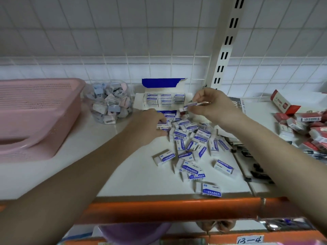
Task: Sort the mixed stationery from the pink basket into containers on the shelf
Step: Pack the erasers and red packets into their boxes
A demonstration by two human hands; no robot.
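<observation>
Several blue-and-white erasers [191, 144] lie scattered on the white shelf [123, 174]. An open blue-and-white eraser box [163, 99] at the back holds neat rows of erasers. My right hand [210, 105] pinches one eraser [190, 105] just right of the box, above the pile. My left hand [148, 126] lies on the pile's left edge, fingers curled around erasers [163, 123] there. The pink basket [33, 114] lies upside down at the left.
A clear jar [108, 101] of small pastel items stands between the basket and the box. Red-and-white erasers [307, 128] and a red box [283, 103] are piled at the right. Black items [254, 167] lie right of the pile. The orange shelf edge [168, 207] runs along the front.
</observation>
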